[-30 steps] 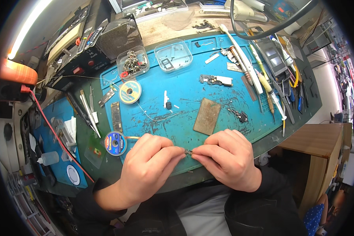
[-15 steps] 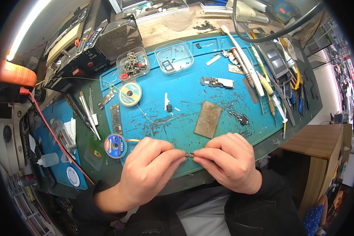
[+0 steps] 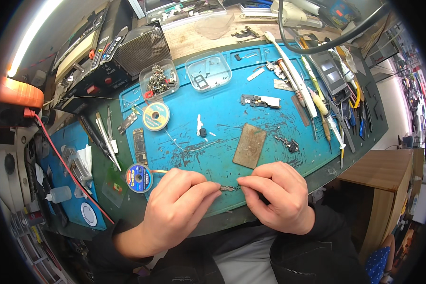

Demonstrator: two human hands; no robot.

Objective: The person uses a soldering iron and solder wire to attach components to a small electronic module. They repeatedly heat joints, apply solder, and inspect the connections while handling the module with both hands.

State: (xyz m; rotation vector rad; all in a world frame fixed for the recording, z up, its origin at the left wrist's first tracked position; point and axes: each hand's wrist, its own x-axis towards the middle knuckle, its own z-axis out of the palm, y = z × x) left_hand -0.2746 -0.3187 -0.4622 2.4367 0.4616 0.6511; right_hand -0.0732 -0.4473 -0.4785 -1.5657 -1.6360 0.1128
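A small, narrow electronic part (image 3: 228, 188) with a dark and metallic look is held just above the front edge of the blue work mat (image 3: 194, 125). My left hand (image 3: 177, 201) pinches its left end between thumb and forefinger. At the other end is my right hand (image 3: 281, 196), its thumb and forefinger tips drawn close together on the part and its other fingers curled. The exact kind of part is too small to tell. Beyond the hands lies a flat brownish metal plate (image 3: 249, 146), with a small dark component (image 3: 288, 143) to its right.
Two spools, a blue one (image 3: 139, 178) and a yellowish one (image 3: 156, 116), stand on the left. A clear box of screws (image 3: 159, 79) and another clear box (image 3: 208, 73) sit behind. Brushes, tweezers and pliers crowd the right, near a phone module (image 3: 260, 101).
My right fingertips have shifted slightly right and loosened, baring more of the small part between the hands. My left hand has stayed nearly in place.
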